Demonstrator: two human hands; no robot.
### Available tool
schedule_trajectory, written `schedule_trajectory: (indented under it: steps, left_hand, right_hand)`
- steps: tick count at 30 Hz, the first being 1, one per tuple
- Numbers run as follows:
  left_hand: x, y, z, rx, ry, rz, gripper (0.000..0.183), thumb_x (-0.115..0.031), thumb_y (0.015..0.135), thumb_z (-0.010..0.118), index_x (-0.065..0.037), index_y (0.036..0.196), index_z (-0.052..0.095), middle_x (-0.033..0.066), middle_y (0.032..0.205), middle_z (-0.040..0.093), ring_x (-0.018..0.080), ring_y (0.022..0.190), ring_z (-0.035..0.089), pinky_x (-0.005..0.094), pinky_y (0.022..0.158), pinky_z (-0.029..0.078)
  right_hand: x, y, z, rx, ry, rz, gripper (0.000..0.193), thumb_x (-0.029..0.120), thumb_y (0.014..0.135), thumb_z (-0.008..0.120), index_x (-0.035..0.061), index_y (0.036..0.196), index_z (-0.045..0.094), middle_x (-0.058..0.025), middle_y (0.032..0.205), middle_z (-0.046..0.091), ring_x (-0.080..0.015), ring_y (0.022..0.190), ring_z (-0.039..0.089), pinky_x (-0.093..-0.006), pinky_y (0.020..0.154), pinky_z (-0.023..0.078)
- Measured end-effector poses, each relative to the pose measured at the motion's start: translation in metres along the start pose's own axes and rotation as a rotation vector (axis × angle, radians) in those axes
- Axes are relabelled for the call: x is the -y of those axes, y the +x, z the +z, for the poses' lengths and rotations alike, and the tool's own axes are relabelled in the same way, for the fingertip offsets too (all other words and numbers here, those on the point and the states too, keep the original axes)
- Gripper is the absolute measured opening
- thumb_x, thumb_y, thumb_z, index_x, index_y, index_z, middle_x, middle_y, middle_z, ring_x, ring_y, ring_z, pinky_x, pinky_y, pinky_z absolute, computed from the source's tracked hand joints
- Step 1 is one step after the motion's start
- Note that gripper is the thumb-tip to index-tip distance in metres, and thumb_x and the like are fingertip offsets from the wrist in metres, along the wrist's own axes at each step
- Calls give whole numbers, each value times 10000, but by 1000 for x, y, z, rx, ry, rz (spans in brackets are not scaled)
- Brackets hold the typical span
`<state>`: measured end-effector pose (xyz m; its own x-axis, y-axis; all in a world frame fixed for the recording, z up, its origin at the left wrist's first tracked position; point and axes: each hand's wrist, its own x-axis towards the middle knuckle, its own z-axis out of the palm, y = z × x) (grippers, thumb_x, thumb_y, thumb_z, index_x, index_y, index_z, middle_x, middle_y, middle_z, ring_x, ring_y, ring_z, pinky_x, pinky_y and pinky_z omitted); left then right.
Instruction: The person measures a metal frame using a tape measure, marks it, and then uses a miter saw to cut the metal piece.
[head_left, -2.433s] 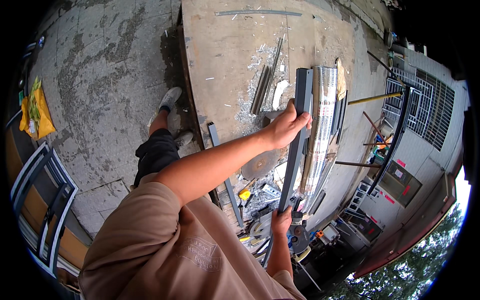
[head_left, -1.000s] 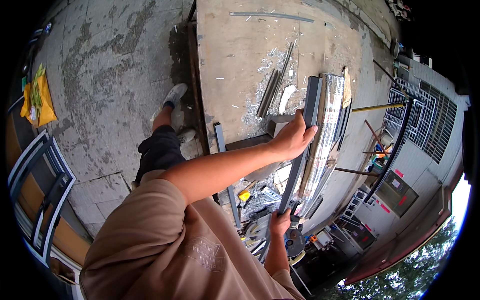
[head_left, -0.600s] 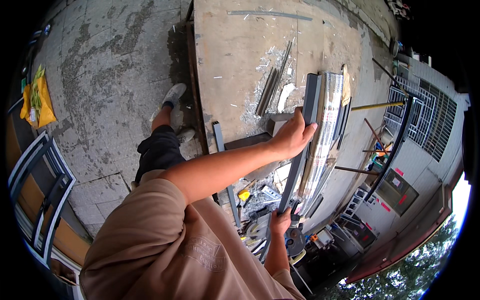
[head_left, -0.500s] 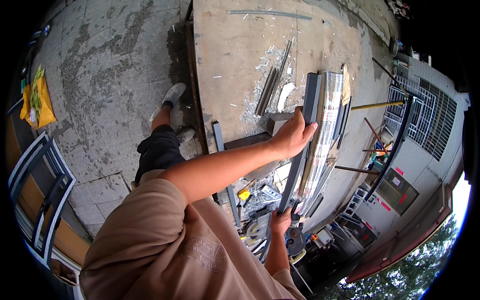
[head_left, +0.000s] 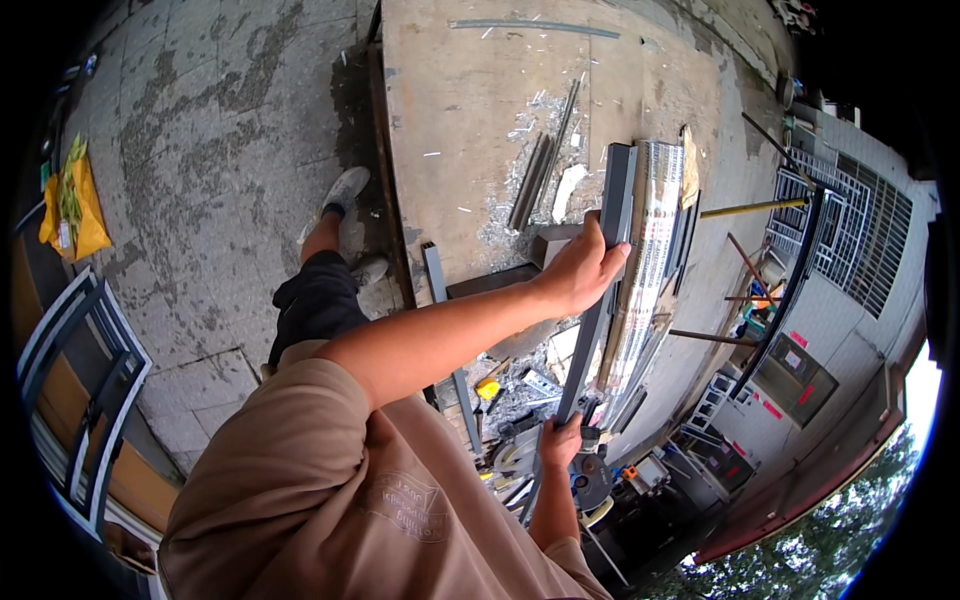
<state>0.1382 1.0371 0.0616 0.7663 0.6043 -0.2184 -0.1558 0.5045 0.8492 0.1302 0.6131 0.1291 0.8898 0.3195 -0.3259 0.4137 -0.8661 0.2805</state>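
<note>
A long dark grey metal profile (head_left: 595, 335) slants across the bench, one end up by the wrapped bundle and the other running down past the saw. My left hand (head_left: 585, 268) is closed on its upper part, the thumb along one face and the fingers mostly hidden behind. Lower down, my right hand (head_left: 561, 440) grips the same profile, close to a cutting saw (head_left: 590, 482) with a round blade or guard. Right beside the profile lies a bundle of bars in printed clear film (head_left: 655, 215).
Thin offcuts (head_left: 540, 175) and shavings litter the wooden bench (head_left: 470, 90). A yellow tape measure (head_left: 487, 388) lies among scraps, near another grey bar (head_left: 450, 340). Window frames (head_left: 85, 400) and a yellow bag (head_left: 80, 210) stand at the left. A yellow pole (head_left: 755, 208) juts out at the right.
Both hands keep their grip on the profile. Its upper end has shifted very slightly left, along with a small shift of the whole view.
</note>
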Motion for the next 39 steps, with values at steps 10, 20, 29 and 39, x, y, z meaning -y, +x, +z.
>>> schedule_trajectory:
  steps: [10,20,29,39]
  left_hand:
    - [-10,-5,-18,-11,209,65,558,-402,1150,526,102,1357,406,299,1149,648,403,1035,693,505,908,546]
    - [-13,-131,16,256,660,490,356,-64,936,693,-9,1264,569,169,1181,594,353,1126,589,476,1028,479]
    - [84,-134,125,1172,1549,748,507,-309,924,784,-17,1307,625,174,1259,677,340,1292,617,548,1166,422]
    - [94,-153,116,1502,1783,590,444,-383,980,763,-8,1144,590,216,1115,716,411,1069,716,531,927,542]
  right_hand:
    - [-10,10,13,-41,-19,-19,363,203,891,717,39,1152,525,-285,903,717,-533,842,700,-623,770,543]
    - [-3,10,16,-32,16,21,406,205,850,758,42,1135,518,-262,978,728,-504,870,721,-599,769,582]
    - [-12,7,39,-56,100,-42,334,200,905,754,35,1096,535,-199,930,746,-399,829,770,-508,726,624]
    - [21,-21,106,-315,381,-74,86,136,973,563,56,988,593,-177,847,724,-368,760,767,-488,663,617]
